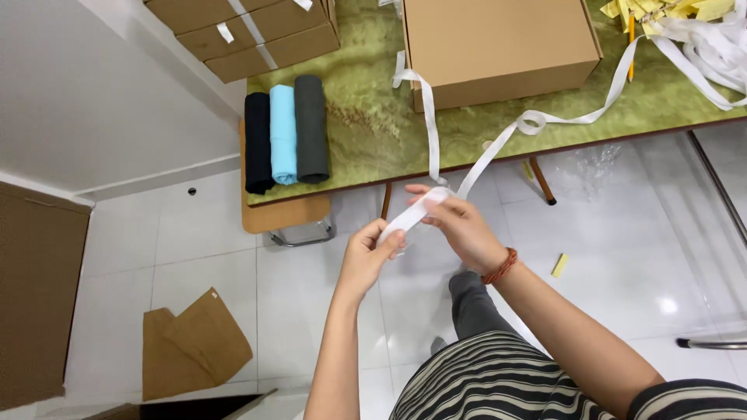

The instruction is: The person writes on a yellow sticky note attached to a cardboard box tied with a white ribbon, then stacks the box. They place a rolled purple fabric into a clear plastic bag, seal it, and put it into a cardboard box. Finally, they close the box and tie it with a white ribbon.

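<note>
White ribbon (414, 215) was the thing in hand, a flat, smooth strip stretched between both hands above the pale tiled floor (210, 264). Far left, torn cardboard scraps (191, 350) lay on the tiles. Next came three rolled cloths (285, 132), black, light blue and dark grey, soft and tubular, on the green marbled table (373, 124). The left hand (369, 253) pinched the ribbon's lower end; the right hand (463, 225) gripped it just above. Only a short length looked handled. Its long tail ran up across the table past a closed cardboard box (498, 43) into a loose white heap (712, 43), still unsorted, by my judgement.
</note>
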